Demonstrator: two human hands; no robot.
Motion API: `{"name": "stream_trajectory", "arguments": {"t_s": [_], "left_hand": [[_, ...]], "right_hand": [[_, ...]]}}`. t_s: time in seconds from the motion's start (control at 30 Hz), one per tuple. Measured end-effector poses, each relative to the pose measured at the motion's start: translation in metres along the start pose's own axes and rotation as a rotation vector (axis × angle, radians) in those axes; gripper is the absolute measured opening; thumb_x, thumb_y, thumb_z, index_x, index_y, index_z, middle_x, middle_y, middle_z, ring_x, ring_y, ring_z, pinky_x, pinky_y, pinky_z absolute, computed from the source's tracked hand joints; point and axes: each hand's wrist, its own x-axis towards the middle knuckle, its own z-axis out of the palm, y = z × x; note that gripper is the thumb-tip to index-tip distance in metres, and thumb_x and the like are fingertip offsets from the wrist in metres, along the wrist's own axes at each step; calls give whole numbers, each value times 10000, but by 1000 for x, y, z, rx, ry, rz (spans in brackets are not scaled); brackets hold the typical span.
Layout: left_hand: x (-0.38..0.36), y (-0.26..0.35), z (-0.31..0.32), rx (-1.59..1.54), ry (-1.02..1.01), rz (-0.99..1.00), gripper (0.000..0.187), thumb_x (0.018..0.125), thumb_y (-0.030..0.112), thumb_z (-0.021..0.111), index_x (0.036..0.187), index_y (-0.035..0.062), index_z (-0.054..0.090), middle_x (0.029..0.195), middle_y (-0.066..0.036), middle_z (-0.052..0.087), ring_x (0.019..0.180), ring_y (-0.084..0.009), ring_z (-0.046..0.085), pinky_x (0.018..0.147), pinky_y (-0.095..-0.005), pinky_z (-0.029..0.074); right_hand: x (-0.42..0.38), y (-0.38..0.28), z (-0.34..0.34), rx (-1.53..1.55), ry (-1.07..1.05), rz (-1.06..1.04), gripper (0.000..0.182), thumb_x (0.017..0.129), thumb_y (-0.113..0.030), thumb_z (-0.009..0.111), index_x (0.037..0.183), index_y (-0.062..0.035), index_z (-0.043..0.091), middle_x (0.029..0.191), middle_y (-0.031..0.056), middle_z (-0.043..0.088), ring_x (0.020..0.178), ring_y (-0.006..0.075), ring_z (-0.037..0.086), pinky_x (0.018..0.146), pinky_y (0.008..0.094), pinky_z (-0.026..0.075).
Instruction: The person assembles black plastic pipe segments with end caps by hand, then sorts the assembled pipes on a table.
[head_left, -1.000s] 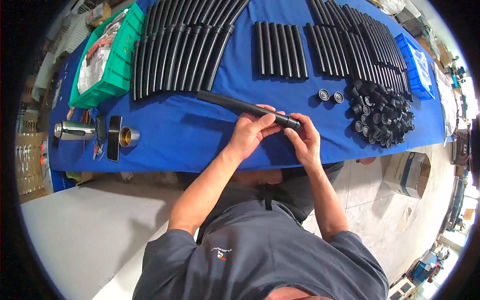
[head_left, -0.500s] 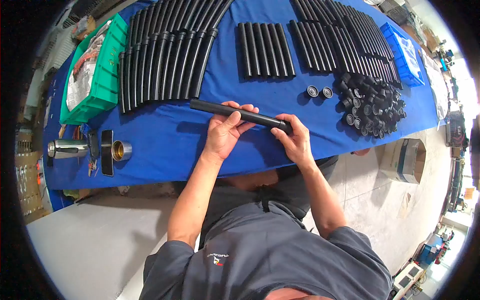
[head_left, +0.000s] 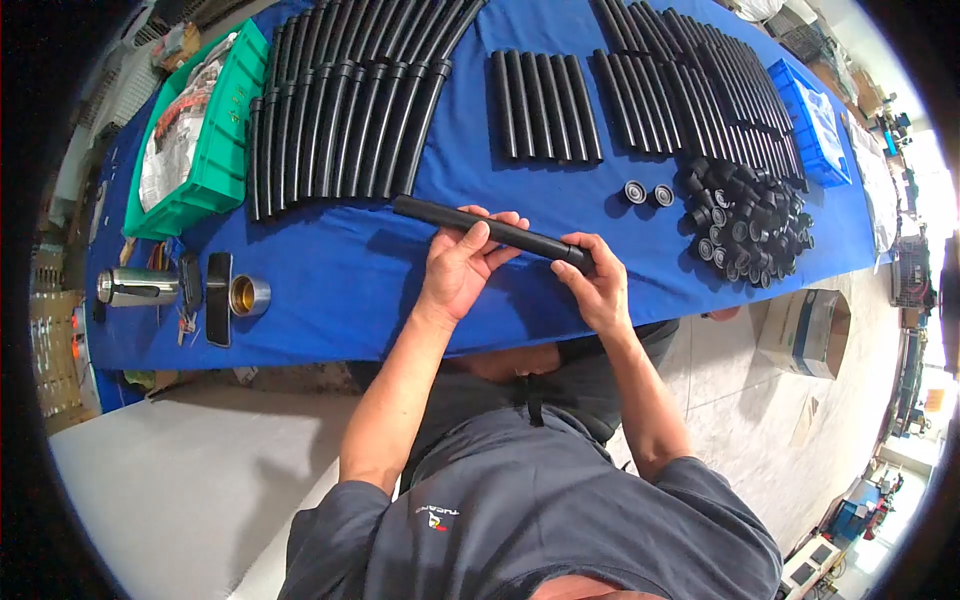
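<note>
A black tube (head_left: 520, 238) is held slantwise above the blue cloth, its bare end to the upper left. My left hand (head_left: 462, 262) is closed around its middle, thumb on top and fingers underneath. At the lower right end, my right hand (head_left: 598, 285) grips the tube where a cap-like collar (head_left: 574, 256) shows; the fingers partly hide that end. Beyond the hands lies a short row of black tubes (head_left: 545, 105). Two round black caps (head_left: 635, 192) sit apart from a heap of similar caps (head_left: 745, 225) on the right.
Tubes with collars (head_left: 345, 130) lie in rows at the left, beside a green crate (head_left: 215, 130) holding newspaper. More plain tubes (head_left: 700, 90) and a blue bin (head_left: 815, 130) are at the right. A flask (head_left: 140, 288), phone (head_left: 218, 300) and metal cup (head_left: 250, 295) stand near the front-left edge.
The camera view has shifted slightly, so the table's contents appear displaced. Both hands keep hold of the same tube, with little visible change in grip.
</note>
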Motion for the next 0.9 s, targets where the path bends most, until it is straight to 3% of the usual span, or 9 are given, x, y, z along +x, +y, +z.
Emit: {"name": "stream_trajectory", "arguments": {"t_s": [0.13, 0.23, 0.33, 0.37, 0.57, 0.77, 0.9], "left_hand": [[-1, 1, 7, 4, 46, 2, 193, 1010, 60, 604, 1203, 69, 614, 1309, -237, 641, 1309, -409, 575, 1082, -546, 517], [0, 0, 3, 2, 33, 8, 205, 997, 29, 606, 1197, 74, 614, 1308, -226, 645, 1325, -395, 564, 1100, -536, 505], [-1, 1, 1, -29, 4, 22, 212, 979, 6, 621, 1178, 80, 618, 1286, -218, 656, 1315, -387, 573, 1102, -527, 504], [-1, 1, 2, -31, 18, 18, 211, 970, 3, 636, 1165, 84, 623, 1267, -214, 664, 1300, -386, 586, 1098, -523, 508], [0, 1, -2, -41, 8, 17, 202, 981, 2, 616, 1169, 75, 620, 1271, -216, 661, 1305, -396, 579, 1095, -530, 514], [-1, 2, -2, -29, -6, 1, 200, 973, 13, 639, 1161, 79, 624, 1263, -216, 664, 1288, -396, 593, 1083, -531, 524], [0, 2, -1, -9, 7, 20, 222, 968, 6, 646, 1173, 87, 617, 1260, -206, 666, 1280, -390, 600, 1083, -528, 522]], "right_hand": [[2, 5, 5, -82, 27, -94, 417, 831, -84, 807, 1200, -13, 626, 1057, 120, 671, 935, 219, 666, 829, 331, 521], [1, 0, 5, -60, 23, -148, 427, 845, -56, 803, 1224, -11, 611, 1067, 95, 657, 976, 165, 653, 833, 300, 528], [0, 3, 3, 439, -74, 172, 387, 883, -70, 786, 1222, -4, 611, 1027, 60, 651, 943, 111, 645, 795, 263, 533], [3, 3, -1, 368, -117, 223, 368, 905, -82, 773, 1220, 8, 607, 975, 34, 656, 872, 87, 649, 751, 238, 531], [2, -1, 7, 300, -48, 119, 345, 915, -98, 759, 1207, 14, 613, 912, 28, 667, 811, 98, 659, 730, 247, 532], [6, -6, -8, 204, -163, 76, 331, 909, -98, 757, 1187, 22, 622, 904, 51, 679, 806, 109, 668, 719, 261, 538], [3, 4, 5, 212, -57, 57, 323, 916, -109, 754, 1187, 13, 627, 905, 67, 672, 803, 120, 669, 703, 265, 539]]}}
